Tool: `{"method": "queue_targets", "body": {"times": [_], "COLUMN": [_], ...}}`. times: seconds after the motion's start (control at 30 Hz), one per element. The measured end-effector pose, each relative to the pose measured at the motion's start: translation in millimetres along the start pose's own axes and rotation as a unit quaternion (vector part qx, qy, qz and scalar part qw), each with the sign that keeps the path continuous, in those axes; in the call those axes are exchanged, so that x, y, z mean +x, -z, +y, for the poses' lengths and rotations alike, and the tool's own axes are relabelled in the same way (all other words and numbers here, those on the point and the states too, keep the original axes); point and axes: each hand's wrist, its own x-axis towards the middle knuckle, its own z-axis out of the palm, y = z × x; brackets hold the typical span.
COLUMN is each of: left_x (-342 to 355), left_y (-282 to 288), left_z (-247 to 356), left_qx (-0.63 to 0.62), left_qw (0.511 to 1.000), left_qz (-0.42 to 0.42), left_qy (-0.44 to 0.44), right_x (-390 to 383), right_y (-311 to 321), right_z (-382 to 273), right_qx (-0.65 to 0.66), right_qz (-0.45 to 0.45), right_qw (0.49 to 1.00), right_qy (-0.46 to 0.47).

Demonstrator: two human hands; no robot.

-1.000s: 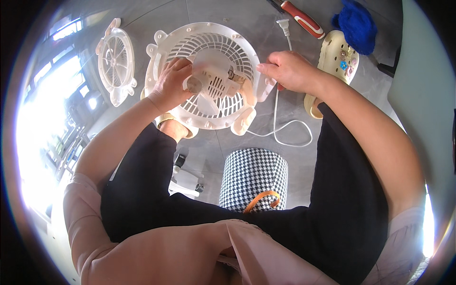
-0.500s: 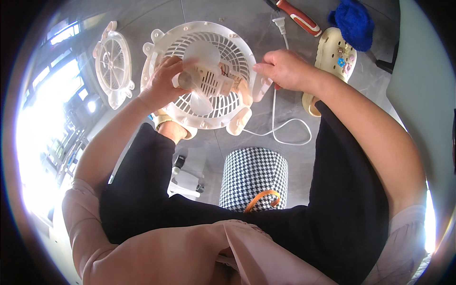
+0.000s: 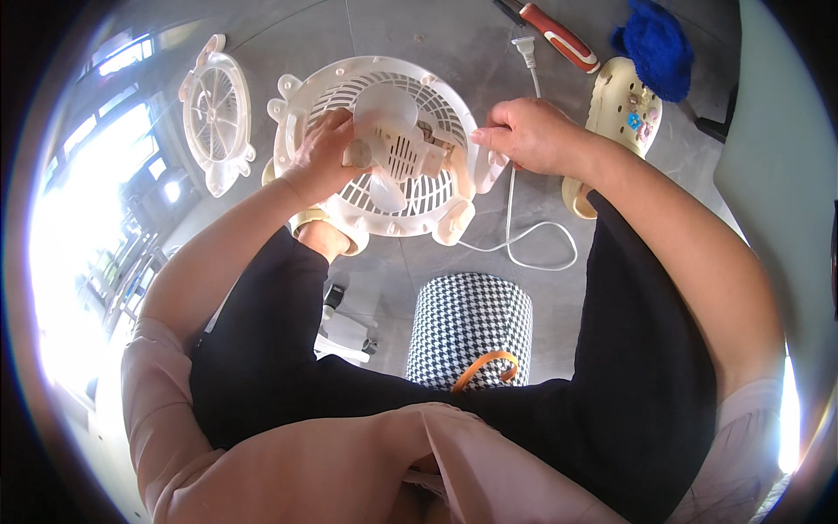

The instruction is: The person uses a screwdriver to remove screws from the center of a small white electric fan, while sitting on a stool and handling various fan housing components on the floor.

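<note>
Gripping a crosswise motor (image 3: 399,158) by its nearer hub (image 3: 357,155) inside a white fan frame (image 3: 377,66), the left hand (image 3: 325,154) faces the right hand (image 3: 539,135), pinched narrow opposite, its hold unclear.

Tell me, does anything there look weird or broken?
The fan looks odd: its blades sit uncovered, and a round grille, maybe its cover, lies apart at the left. It seems taken to pieces. I can't see any crack or spill.

Floor (image 3: 380,272): grey tile, thin joint lines. Lying on it: round white grille cover (image 3: 215,122), left; red-handled tool (image 3: 563,41), far side; looped white cord (image 3: 541,268) with plug (image 3: 525,51). Houndstooth stool (image 3: 463,323) stands nearer. Under white fan housing (image 3: 345,214), contact unclear.
</note>
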Motion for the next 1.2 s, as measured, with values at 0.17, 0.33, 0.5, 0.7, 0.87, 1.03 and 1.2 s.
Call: {"method": "queue_targets", "body": {"times": [0.17, 0.33, 0.5, 0.7, 0.87, 1.03, 1.2], "left_x": [-9.2, -15.0, -15.7, -24.6, -28.2, -32.3, -33.9], "left_y": [-7.8, -5.7, 5.4, 10.6, 12.6, 9.7, 7.6], "left_z": [1.0, -8.4, -17.2, -28.2, -25.9, -29.8, -29.9], "left_qx": [-0.030, 0.037, 0.045, 0.066, 0.069, 0.074, 0.067], "left_qw": [0.999, 0.995, 0.994, 0.985, 0.985, 0.983, 0.986], "left_qz": [0.034, 0.056, 0.059, 0.048, 0.022, 0.018, 0.023], "left_qy": [0.001, -0.078, -0.080, -0.150, -0.157, -0.167, -0.148], "right_x": [-1.1, 2.4, 2.3, -1.5, -0.6, -0.2, -0.6], "right_y": [0.4, -5.1, -7.6, -10.4, -15.5, -18.0, -15.8], "right_z": [-1.3, 5.8, 0.9, -6.5, -6.0, -3.9, -6.2], "right_qx": [-0.016, -0.014, 0.001, -0.032, -0.074, -0.078, -0.070], "right_qz": [0.010, 0.054, 0.033, 0.024, 0.028, 0.034, 0.036], "right_qw": [1.000, 0.998, 0.999, 0.998, 0.995, 0.995, 0.995], "right_qy": [0.009, 0.037, 0.036, 0.040, 0.060, 0.059, 0.058]}}
